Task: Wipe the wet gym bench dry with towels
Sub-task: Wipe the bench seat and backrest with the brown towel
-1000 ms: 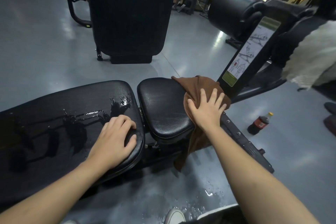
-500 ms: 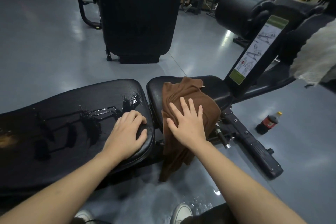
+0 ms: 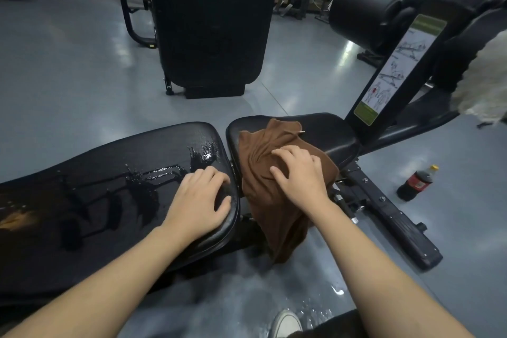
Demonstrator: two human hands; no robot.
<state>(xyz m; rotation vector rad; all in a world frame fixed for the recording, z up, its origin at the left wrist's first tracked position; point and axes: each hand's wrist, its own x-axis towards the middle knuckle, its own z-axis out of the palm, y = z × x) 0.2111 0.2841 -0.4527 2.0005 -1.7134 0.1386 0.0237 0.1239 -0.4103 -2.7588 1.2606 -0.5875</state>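
2 hands down — left hand [image 3: 199, 200] rests on the wet back pad [image 3: 109, 173], fingers loosely curled over its end, likely bracing. Right hand [image 3: 297, 175] presses the brown towel [image 3: 263, 195] onto the seat pad [image 3: 326, 132], fingers bent, bunching cloth under them; towel drapes off the near edge.

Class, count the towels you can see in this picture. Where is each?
2: a brown cloth towel under the right hand on the seat pad; a white fluffy towel at the right edge.
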